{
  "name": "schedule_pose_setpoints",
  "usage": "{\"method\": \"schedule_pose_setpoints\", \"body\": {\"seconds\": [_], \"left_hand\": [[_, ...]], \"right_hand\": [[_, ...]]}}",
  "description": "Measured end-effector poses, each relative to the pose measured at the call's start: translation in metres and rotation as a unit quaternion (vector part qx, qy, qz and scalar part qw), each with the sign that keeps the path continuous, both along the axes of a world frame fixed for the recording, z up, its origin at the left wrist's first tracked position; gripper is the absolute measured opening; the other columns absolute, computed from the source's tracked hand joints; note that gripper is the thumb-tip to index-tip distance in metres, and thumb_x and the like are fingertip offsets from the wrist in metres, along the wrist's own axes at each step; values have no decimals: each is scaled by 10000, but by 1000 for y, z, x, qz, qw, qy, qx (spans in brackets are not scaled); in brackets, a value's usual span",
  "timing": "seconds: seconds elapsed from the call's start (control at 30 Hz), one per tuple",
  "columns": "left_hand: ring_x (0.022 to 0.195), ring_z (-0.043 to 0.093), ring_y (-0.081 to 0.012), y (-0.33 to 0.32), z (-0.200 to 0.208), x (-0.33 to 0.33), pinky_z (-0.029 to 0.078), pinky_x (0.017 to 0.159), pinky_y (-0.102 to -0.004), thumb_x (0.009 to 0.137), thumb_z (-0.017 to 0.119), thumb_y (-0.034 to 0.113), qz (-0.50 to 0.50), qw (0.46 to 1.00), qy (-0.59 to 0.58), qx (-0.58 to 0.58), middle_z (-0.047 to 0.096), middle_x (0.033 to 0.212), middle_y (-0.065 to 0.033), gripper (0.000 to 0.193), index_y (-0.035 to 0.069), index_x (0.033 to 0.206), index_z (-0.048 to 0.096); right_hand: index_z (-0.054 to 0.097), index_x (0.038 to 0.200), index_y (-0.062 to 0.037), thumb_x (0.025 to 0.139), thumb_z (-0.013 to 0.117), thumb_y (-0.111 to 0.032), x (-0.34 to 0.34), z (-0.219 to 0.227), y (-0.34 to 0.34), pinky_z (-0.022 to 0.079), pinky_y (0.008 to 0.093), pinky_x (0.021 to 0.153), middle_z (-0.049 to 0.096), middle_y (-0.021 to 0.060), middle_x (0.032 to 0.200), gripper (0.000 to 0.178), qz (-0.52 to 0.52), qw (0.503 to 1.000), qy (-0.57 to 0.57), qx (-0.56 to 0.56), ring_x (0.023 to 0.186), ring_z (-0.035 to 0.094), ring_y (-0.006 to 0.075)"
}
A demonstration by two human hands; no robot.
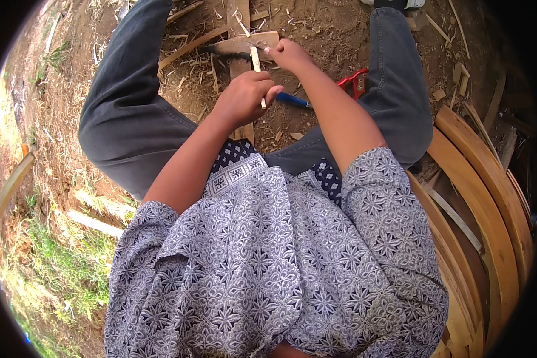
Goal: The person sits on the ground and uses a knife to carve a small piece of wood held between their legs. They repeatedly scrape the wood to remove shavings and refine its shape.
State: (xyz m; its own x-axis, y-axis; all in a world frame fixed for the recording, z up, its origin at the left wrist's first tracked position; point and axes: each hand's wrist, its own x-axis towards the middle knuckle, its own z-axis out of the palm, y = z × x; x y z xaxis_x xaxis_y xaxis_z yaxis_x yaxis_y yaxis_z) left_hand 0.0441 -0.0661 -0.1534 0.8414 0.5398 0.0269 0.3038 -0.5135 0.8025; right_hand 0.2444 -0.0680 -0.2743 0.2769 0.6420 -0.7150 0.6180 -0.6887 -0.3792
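"While the left hand (pixel 244 98) is wrapped tightly around the pale wooden stick (pixel 256 59), where does that stick sit?"

"Between the person's spread legs (pixel 122 119), in front of the body. Its far end is near the flat wooden board (pixel 269 39), and its near end pokes out beneath the left thumb."

"And the right hand (pixel 287 55)?"

"Farther out, just beside the stick's far end, with the fingers curled in. It grips a slim dark tool (pixel 259 46) that points toward the stick. Most of it is covered, so I can't tell its kind, or whether it touches the wood."

"What lies nearby?"

"A blue handle (pixel 293 100), between the left hand and the right forearm (pixel 340 101), and a red object (pixel 357 82) by the right leg. Pale shavings litter the brown soil (pixel 287 122)."

"Off to the sides?"

"Long curved boards (pixel 480 179) on the right, grass (pixel 71 250) on the left."
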Motion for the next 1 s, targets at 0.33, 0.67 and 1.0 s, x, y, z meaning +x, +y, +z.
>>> {"method": "schedule_pose_setpoints", "body": {"seconds": [0.33,0.67,1.0], "left_hand": [[777,652,-399,1,-2,-5,532,703,-475,1024,648,197,105,993,-52,-27,646,848,-164,232,2,901,668],[773,634,-399,1,-1,-3,520,699,-462,1041,611,173,91,995,-47,-15,626,847,-174,239,-13,895,649],[785,630,-403,3,-2,-2,518,712,-454,1048,593,170,59,997,-40,-7,608,851,-178,237,-7,898,643]], "right_hand": [[710,1015,-179,926,676,-622,7,63,-9,536,460,891,760,37,1065,453,71,997,-4,-17,1026,725,253],[739,1164,-210,951,661,-607,-4,79,11,536,491,959,761,56,1206,457,91,993,-53,-61,1175,707,286],[761,1136,-167,940,672,-598,-5,35,20,540,476,959,772,86,1161,482,40,998,-47,-32,1132,721,296]]}}
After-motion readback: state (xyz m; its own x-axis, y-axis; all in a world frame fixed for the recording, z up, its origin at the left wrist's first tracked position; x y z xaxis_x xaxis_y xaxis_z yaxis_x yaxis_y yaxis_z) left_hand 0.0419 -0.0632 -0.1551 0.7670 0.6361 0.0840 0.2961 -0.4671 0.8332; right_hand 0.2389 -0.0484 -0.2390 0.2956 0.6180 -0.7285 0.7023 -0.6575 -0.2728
